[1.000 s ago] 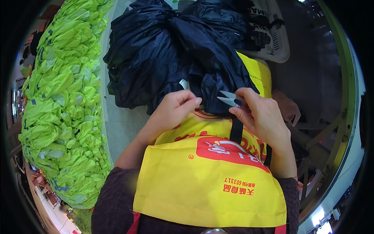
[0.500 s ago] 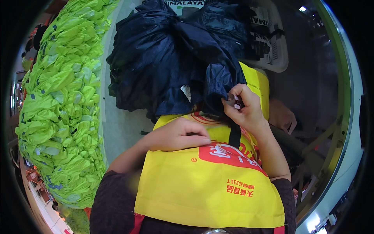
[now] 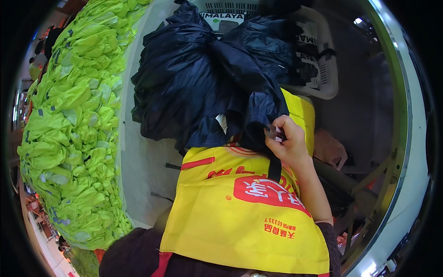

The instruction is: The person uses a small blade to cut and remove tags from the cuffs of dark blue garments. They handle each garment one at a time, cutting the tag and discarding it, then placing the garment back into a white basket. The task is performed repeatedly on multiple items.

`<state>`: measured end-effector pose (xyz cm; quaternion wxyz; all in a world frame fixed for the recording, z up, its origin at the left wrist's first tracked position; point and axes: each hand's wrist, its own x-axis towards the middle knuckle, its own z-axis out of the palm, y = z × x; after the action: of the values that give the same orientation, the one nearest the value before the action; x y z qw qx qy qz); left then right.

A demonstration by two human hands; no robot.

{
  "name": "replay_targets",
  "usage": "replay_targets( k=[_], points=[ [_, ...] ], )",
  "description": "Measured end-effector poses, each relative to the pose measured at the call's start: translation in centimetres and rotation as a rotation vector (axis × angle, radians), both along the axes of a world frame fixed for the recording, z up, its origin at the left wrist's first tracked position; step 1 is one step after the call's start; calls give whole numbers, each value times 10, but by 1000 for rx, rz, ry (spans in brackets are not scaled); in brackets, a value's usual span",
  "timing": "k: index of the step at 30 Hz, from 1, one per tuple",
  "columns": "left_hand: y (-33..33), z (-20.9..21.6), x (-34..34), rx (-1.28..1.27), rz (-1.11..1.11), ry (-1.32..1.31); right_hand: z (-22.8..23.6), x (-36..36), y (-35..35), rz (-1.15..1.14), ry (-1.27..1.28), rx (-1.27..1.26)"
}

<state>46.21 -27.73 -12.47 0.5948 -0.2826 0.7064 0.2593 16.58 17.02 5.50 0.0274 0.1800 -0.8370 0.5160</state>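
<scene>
A shiny navy jacket (image 3: 180, 83) lies bunched up in front of me, with a white label (image 3: 222, 123) showing near its lower edge. One sleeve runs toward me and ends in a gathered elastic cuff (image 3: 260, 113). Right beside that cuff is my right hand (image 3: 291, 141), its fingers closed round a small dark tool (image 3: 278, 135) with a pale and reddish patch. The tool is mostly covered by the fingers, so its kind is unclear. My left hand is out of the picture.
Bright yellow-green garments (image 3: 78, 120) are piled along the left of the pale tabletop (image 3: 150, 184). A white plastic basket (image 3: 330, 85) holds dark packed items at the far right. My yellow apron (image 3: 207, 217) covers my front. A metal frame (image 3: 399, 138) stands at the right.
My left hand has dropped away from the apron and left the view. My right hand still grips the small tool by the cuff. The view has shifted slightly.
</scene>
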Motion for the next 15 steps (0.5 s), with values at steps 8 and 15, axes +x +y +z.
replay_targets(
  k=[8,15],
  points=[
    [17,2,-59,14,15,176,-10,8,12,15,-22,53],
    [16,4,-74,13,-47,192,-19,8,10,19,-19,4]
  ],
)
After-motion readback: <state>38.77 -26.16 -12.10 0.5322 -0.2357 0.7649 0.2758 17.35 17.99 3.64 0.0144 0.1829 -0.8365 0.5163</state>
